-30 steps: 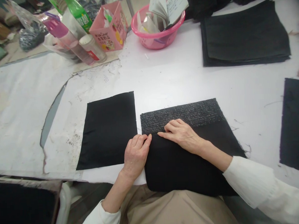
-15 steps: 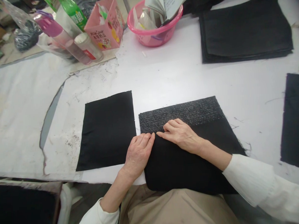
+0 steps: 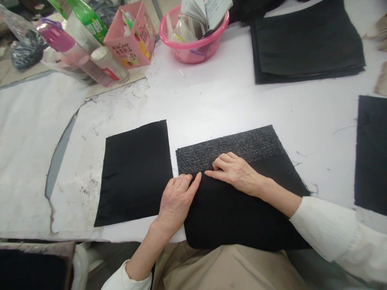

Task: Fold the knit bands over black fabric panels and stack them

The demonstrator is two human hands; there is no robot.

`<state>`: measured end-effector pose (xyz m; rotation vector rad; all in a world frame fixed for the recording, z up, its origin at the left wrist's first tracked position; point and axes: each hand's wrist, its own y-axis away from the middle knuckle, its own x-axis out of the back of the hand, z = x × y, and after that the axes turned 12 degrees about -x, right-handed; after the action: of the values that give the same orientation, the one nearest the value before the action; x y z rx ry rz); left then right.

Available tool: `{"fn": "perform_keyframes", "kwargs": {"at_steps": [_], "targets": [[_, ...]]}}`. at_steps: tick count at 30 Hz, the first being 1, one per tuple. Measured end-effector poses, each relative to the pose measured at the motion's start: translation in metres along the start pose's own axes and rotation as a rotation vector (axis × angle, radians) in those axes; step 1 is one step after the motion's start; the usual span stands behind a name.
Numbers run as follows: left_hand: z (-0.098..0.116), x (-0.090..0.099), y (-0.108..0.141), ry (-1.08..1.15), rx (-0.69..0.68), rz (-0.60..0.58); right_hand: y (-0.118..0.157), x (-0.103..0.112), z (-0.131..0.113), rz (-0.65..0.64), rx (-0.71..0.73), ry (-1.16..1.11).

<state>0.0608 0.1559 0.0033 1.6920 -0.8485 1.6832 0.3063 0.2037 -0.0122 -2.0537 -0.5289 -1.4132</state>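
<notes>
A black cloth lies in front of me, its lower edge hanging over the table edge by my lap. Along its top runs a speckled grey-black strip. My left hand rests on the cloth's left edge, thumb and index fingertip apart, just below the strip. With curled fingers and an extended index finger, my right hand presses on the strip's lower border. The two index fingertips nearly meet. Left of the cloth lies a separate black piece, close to my left hand.
A stack of black cloth lies at the back right, another black piece at the right edge. Behind stand a pink basin, a pink box, a green bottle and a jar.
The view has shifted slightly, so most objects appear a little further left. My left thumb and fingers are spread slightly more; both hands remain at almost the same place on the cloth.
</notes>
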Motion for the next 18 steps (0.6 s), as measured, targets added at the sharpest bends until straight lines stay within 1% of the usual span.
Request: {"fn": "perform_keyframes", "kwargs": {"at_steps": [6, 13, 18], "targets": [[0.003, -0.002, -0.005, -0.014, -0.052, 0.018, 0.0, 0.002, -0.001, -0.002, -0.001, 0.022], [0.001, 0.0, -0.011, 0.005, -0.078, 0.002, 0.012, 0.011, 0.013, -0.035, -0.01, 0.017], [0.001, -0.001, -0.014, 0.009, -0.069, -0.022, 0.017, 0.011, 0.016, -0.039, -0.03, 0.005]]}}
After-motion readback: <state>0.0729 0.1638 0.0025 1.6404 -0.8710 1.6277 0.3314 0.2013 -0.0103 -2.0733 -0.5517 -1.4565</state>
